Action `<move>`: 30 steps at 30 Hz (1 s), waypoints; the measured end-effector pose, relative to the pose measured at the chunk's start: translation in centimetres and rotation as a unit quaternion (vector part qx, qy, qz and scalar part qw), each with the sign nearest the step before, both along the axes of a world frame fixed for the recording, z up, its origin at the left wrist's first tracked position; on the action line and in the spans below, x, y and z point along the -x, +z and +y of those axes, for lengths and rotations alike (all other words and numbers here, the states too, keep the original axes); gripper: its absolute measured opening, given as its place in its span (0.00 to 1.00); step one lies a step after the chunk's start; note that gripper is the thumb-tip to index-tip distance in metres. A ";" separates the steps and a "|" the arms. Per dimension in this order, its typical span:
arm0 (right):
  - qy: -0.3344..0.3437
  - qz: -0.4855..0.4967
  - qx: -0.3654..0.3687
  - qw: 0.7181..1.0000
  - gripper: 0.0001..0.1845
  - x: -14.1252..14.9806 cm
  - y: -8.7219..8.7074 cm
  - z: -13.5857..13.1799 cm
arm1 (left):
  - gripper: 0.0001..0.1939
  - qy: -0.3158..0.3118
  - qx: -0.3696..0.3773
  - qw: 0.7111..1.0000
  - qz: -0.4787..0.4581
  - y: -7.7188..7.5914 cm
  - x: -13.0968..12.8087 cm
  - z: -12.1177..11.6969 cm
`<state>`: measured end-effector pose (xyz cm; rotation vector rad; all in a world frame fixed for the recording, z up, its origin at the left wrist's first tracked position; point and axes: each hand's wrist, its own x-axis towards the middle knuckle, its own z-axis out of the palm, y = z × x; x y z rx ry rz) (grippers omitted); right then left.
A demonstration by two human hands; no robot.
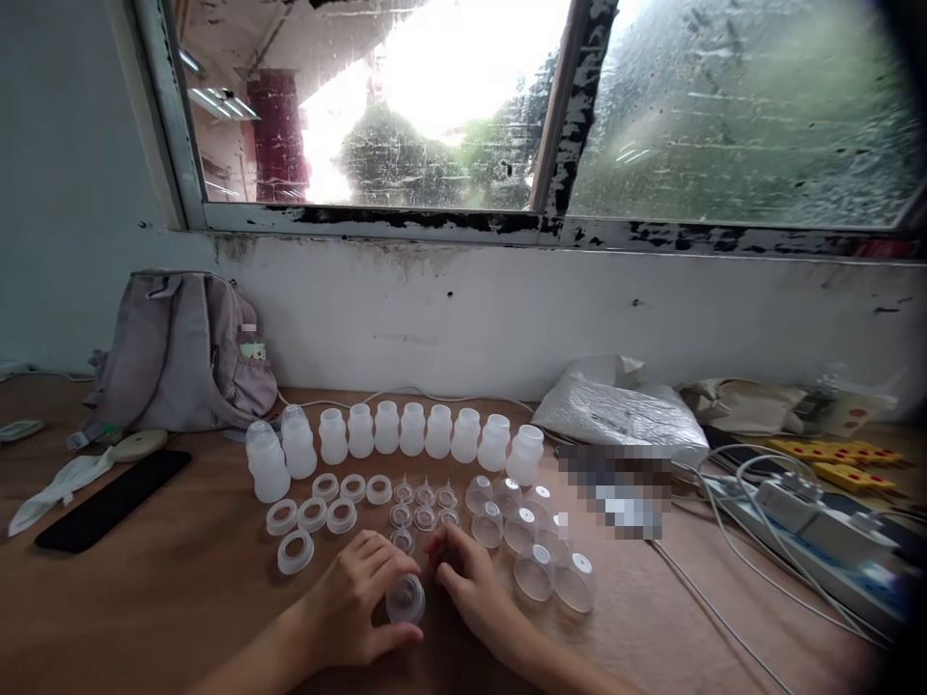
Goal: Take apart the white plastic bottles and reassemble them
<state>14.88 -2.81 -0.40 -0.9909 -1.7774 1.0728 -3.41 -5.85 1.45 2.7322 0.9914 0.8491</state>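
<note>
My left hand (356,597) curls round a clear baby bottle top (406,600), a collar with a nipple showing in it, its thumb on the near side. Close to its right, my right hand (467,591) has bent fingers and a gap before the thumb; nothing shows between them. Beyond my hands lie several clear nipples (425,495), partly covered by my fingers. Loose collar rings (295,552) lie to the left, and clear dome caps (534,571) to the right. Frosted baby bottles (412,429) stand upright in an arc behind; two capped ones (266,461) are at its left end.
A grey backpack (181,352) leans by the wall at left, near a long black case (114,500) and a white cloth strip (62,490). At right are a silver plastic bag (619,410), a power strip (803,541) with cables, and yellow parts (832,454).
</note>
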 end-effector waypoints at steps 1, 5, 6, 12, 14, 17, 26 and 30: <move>0.003 0.000 0.001 1.000 0.13 0.0 0.0 0.0 | 0.22 0.006 0.010 1.000 0.014 0.0 -0.1 0.0; 0.005 -0.001 -0.003 1.000 0.13 0.1 0.2 -0.2 | 0.26 0.022 0.029 0.999 0.035 0.0 -0.4 -0.1; 0.005 -0.001 -0.005 1.000 0.13 0.1 0.2 -0.3 | 0.27 0.022 0.030 0.999 0.033 0.0 -0.4 -0.1; 0.013 -0.018 -0.032 0.999 0.17 -0.1 0.6 -0.8 | 0.09 0.069 0.061 0.995 -0.048 -0.5 -0.5 -0.1; 0.042 -0.037 -0.073 0.996 0.20 -0.2 0.9 -1.4 | 0.10 0.095 0.125 0.980 -0.123 -0.8 -0.8 -0.2; 0.092 -0.067 -0.143 0.983 0.23 -0.2 1.2 -2.3 | 0.11 0.116 0.217 0.944 -0.222 -1.0 -1.5 -0.6; -0.040 -0.069 -0.122 0.989 0.05 0.4 0.3 -1.5 | 0.14 0.155 0.274 0.885 -0.344 -0.2 -3.1 -1.9; -0.047 -0.043 -0.101 0.993 0.05 0.3 0.8 -1.2 | 0.15 0.040 0.347 0.864 -0.363 -0.2 -3.0 -2.0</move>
